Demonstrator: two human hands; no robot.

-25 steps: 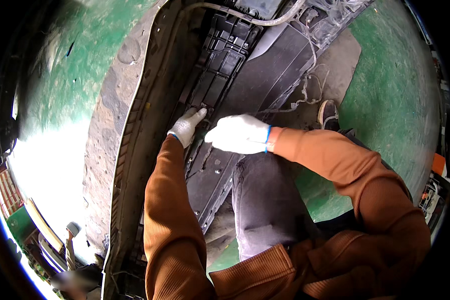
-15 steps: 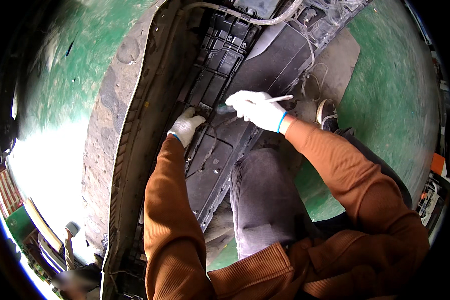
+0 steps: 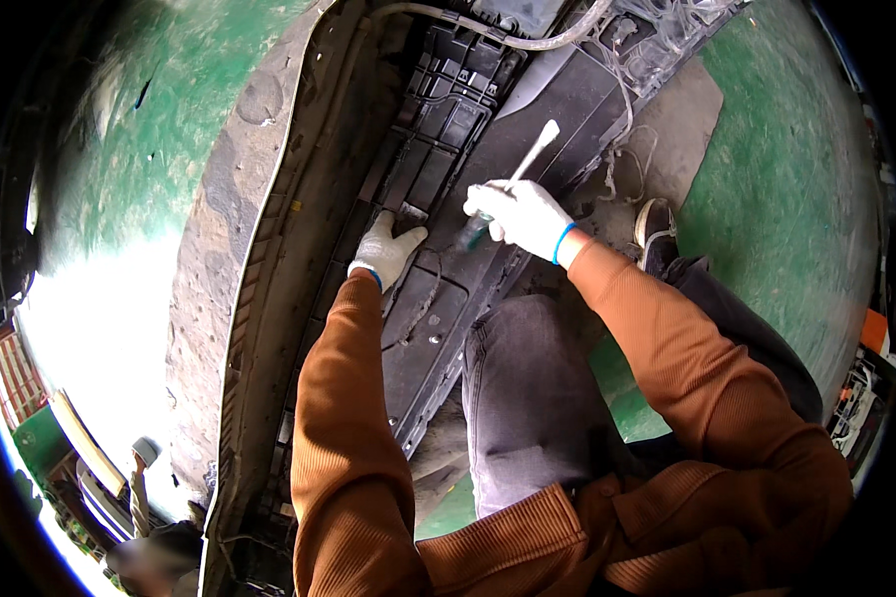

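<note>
My right hand (image 3: 523, 214), in a white knit glove, is closed around a screwdriver (image 3: 534, 153). Its pale shaft slants up and away, ending in a flat, wider tip, while its greenish handle points down, blurred, over the dark panel. Also gloved in white, my left hand (image 3: 386, 251) rests on the long black plastic car part (image 3: 438, 164), its thumb spread from the fingers. Beside its fingertips is a small pale patch (image 3: 411, 211) on that part. What lies beneath the left palm is hidden.
A pale hose (image 3: 528, 43) crosses the far end, with loose wires (image 3: 622, 99) to its right. A long curved dirty trim piece (image 3: 269, 219) runs along the left. My knee (image 3: 528, 398) is close by on the right. A blurred person (image 3: 149, 567) is at lower left.
The screwdriver has swung in my right hand: its shaft pointed right before and now points up and away. My left thumb reaches a little farther out.
</note>
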